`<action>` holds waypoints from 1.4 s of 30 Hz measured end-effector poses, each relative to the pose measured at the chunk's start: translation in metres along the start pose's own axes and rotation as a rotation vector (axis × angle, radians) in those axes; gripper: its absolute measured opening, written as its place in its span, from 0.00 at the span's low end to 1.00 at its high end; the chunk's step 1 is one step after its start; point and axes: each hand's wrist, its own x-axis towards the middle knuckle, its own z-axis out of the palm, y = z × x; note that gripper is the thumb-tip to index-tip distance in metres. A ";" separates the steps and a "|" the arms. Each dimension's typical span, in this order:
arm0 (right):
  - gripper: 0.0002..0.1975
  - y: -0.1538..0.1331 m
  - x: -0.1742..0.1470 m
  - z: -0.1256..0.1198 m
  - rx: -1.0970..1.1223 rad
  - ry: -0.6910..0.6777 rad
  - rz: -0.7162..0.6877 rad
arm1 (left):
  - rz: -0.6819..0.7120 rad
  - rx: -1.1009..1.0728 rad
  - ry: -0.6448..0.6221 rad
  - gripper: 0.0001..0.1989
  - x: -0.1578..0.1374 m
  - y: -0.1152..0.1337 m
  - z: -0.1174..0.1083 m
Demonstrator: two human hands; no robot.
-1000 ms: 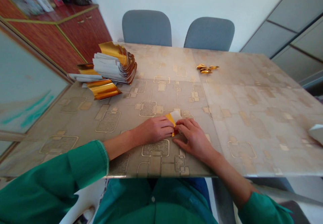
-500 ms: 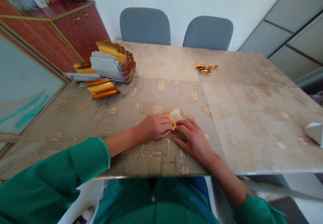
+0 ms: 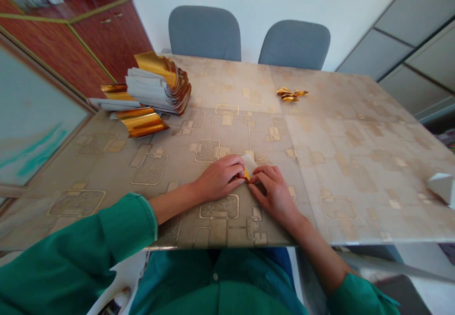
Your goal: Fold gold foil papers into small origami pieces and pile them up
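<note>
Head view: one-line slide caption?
Left hand and right hand pinch a small gold-and-white paper at a patterned table, stacked sheets back left, gold pieces beyond.

Green shirt (image 3: pixel 256 289), pale round button (image 3: pixel 215 276)

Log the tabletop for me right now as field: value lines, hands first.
Left hand: fingers curled on a small gold-and-white paper
Right hand: fingertips on that paper's near end
Far left: stack of gold-and-white sheets
Far side, right of centre: small gold paper pieces
Right edge: white angular object, identity unclear
Surface: patterned tablecloth
</note>
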 end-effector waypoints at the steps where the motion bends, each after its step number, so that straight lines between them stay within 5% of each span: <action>1: 0.02 0.000 0.000 0.000 -0.002 0.007 0.011 | -0.019 -0.005 0.005 0.07 0.000 0.001 0.000; 28: 0.11 -0.004 0.007 0.012 -0.092 0.047 0.140 | -0.224 -0.091 0.106 0.07 0.005 0.007 0.006; 42: 0.08 -0.001 0.008 0.014 -0.130 0.018 0.183 | -0.207 -0.232 0.061 0.05 0.001 0.000 -0.003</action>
